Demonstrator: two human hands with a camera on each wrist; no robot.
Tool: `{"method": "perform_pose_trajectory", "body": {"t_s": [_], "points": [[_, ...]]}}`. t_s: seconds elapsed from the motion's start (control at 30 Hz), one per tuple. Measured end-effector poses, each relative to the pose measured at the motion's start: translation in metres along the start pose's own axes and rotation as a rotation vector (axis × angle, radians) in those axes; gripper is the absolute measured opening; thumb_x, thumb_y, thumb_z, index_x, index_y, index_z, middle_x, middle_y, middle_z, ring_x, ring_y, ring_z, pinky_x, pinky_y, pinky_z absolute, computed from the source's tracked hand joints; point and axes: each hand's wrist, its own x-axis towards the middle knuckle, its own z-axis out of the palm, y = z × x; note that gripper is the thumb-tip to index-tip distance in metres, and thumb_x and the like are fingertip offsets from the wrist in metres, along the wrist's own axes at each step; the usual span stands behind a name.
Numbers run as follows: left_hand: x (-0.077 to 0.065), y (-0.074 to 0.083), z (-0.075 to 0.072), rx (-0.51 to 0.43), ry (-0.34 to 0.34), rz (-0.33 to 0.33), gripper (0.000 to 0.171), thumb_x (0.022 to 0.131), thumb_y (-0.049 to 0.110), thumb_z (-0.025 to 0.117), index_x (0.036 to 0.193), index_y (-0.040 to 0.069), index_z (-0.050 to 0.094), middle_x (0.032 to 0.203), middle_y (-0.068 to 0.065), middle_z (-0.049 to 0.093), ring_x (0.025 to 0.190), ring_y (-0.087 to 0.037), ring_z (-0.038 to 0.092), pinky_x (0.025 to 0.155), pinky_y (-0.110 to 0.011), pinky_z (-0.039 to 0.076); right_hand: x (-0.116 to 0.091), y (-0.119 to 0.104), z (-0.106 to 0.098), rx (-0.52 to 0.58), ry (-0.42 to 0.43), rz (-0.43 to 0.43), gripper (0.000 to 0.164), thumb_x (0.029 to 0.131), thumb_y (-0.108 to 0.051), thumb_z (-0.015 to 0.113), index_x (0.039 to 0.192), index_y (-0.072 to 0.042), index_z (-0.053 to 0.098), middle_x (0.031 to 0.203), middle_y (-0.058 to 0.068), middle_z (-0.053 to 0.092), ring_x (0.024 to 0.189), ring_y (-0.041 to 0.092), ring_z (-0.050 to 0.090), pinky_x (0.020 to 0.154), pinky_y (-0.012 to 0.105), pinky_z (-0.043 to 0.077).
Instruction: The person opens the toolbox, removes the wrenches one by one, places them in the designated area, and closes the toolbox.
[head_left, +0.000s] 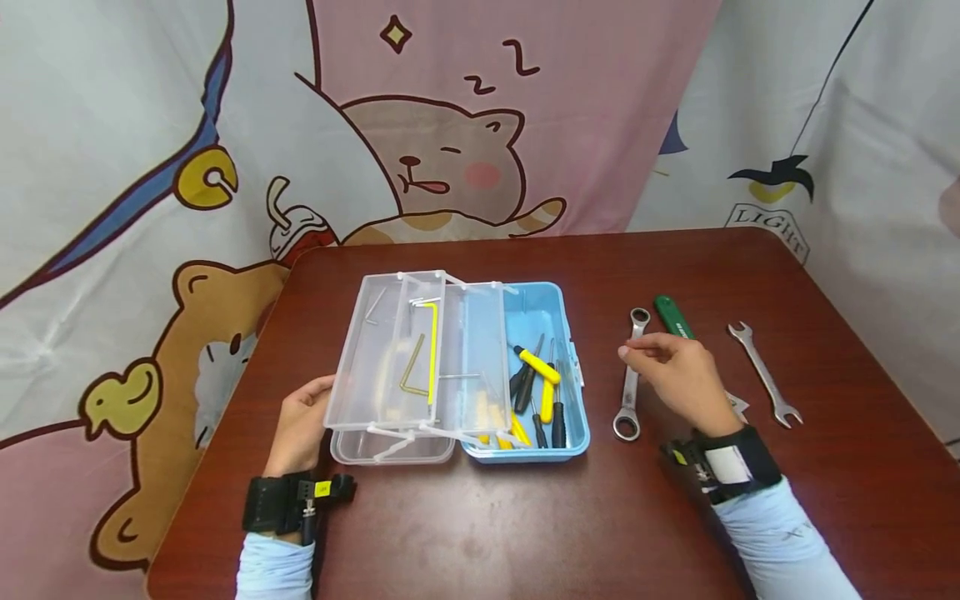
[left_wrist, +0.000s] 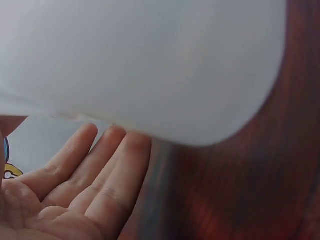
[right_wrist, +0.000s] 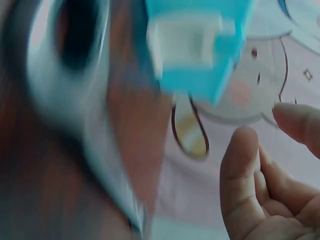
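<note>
My left hand (head_left: 300,421) is at the left edge of the clear plastic tray (head_left: 371,367) of an unfolded toolbox. In the left wrist view its fingers (left_wrist: 117,185) are straight, with the tips at the tray's rim. Above a double-ended ring wrench (head_left: 628,387) hovers my right hand (head_left: 686,379). The right wrist view shows its thumb and finger apart with nothing between them; the wrench (right_wrist: 65,100) is blurred beside it. Under the right hand lies a green-handled tool (head_left: 672,317), mostly hidden. Farther right is an open-ended wrench (head_left: 765,375).
The toolbox's blue base (head_left: 551,296) holds several yellow and black screwdrivers (head_left: 538,364). Hex keys, one of them yellow (head_left: 432,350), are in the clear trays. A brown table (head_left: 480,533) carries everything, with a printed cloth (head_left: 600,108) hanging behind.
</note>
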Motion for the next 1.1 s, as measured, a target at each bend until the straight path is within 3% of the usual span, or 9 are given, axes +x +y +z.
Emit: {"method": "perform_pose_trajectory", "body": {"t_s": [0.17,0.33,0.53,0.87,1.1], "points": [[0.000,-0.002,0.003,0.001,0.007,0.001,0.041,0.100,0.017,0.071,0.128,-0.012,0.060,0.094,0.005,0.074,0.084,-0.013,0.070,0.073,-0.027,0.060,0.013,-0.014,0.036,0.171,-0.029,0.065,0.048,0.099,-0.043,0.070,0.125,-0.003,0.070,0.109,0.015,0.074,0.085,0.032,0.073,0.070,0.036,0.061],[-0.001,-0.003,0.005,0.009,0.007,0.010,0.042,0.098,0.017,0.074,0.125,-0.012,0.061,0.091,0.003,0.073,0.081,-0.013,0.070,0.071,-0.027,0.060,0.021,-0.022,0.052,0.213,-0.035,0.098,0.054,0.097,-0.047,0.071,0.128,-0.004,0.067,0.113,0.014,0.073,0.091,0.031,0.073,0.079,0.044,0.062],[-0.002,-0.004,0.005,0.055,-0.022,0.023,0.041,0.097,0.012,0.074,0.127,-0.012,0.061,0.096,-0.003,0.074,0.081,-0.014,0.071,0.070,-0.028,0.061,0.023,-0.024,0.066,0.187,-0.054,0.095,0.047,0.096,-0.040,0.075,0.125,-0.003,0.068,0.109,0.014,0.073,0.093,0.027,0.071,0.076,0.034,0.059],[-0.002,-0.001,0.005,0.133,-0.048,0.013,0.045,0.099,0.017,0.072,0.134,-0.009,0.059,0.121,-0.028,0.066,0.085,-0.014,0.070,0.073,-0.027,0.061,0.018,-0.023,0.078,0.204,0.012,0.090,0.039,0.097,-0.030,0.075,0.123,-0.002,0.070,0.107,0.014,0.072,0.090,0.026,0.066,0.075,0.030,0.059],[-0.003,-0.002,0.008,0.098,0.021,0.032,0.038,0.096,0.012,0.075,0.126,-0.010,0.064,0.104,-0.014,0.073,0.080,-0.014,0.070,0.069,-0.027,0.061,0.017,-0.022,0.080,0.203,0.031,0.052,0.035,0.098,-0.028,0.074,0.121,-0.002,0.071,0.104,0.013,0.072,0.085,0.025,0.064,0.067,0.026,0.056]]}}
